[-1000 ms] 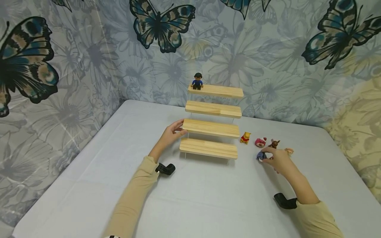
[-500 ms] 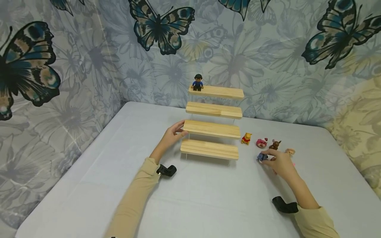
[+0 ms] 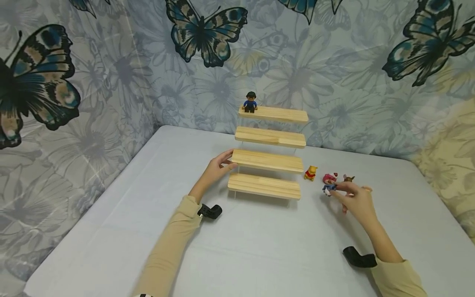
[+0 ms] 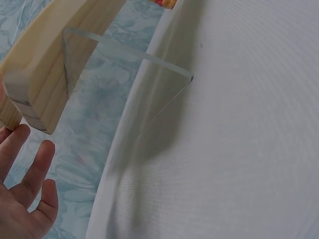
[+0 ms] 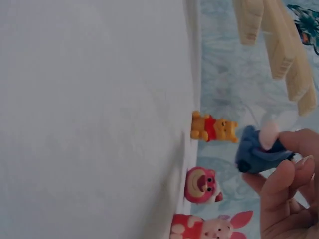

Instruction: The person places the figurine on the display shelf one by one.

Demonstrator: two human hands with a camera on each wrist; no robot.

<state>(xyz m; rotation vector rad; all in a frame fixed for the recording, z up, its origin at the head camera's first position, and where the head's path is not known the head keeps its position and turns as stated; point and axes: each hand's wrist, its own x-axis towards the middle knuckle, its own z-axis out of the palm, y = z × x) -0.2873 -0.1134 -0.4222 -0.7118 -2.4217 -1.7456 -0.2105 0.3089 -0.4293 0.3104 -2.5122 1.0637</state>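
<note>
My right hand (image 3: 357,203) pinches a blue toy figurine (image 3: 328,189) between thumb and fingers. In the right wrist view the figurine (image 5: 254,154) shows a large pale ear and is held up off the white cloth. My left hand (image 3: 214,171) holds the left end of a stepped wooden display shelf (image 3: 267,161), at its second board from the bottom, thumb and index finger at the corners. The left wrist view has fingertips (image 4: 20,130) at the board's end, the other fingers spread. On the top board, at left, stands a black-haired toy figure (image 3: 250,103) in blue.
Right of the shelf stand a yellow bear figurine (image 3: 311,173) in red, a round pink bear figurine (image 3: 329,177) and a brown eared one (image 3: 349,178). A pink-eared piglet figurine (image 5: 212,229) is partly hidden by my right hand in the head view. Butterfly-patterned cloth (image 3: 208,37) hangs behind.
My right hand has raised the blue figurine from the tablecloth, so it now overlaps the pink bear in the head view. The left hand keeps its place at the shelf.
</note>
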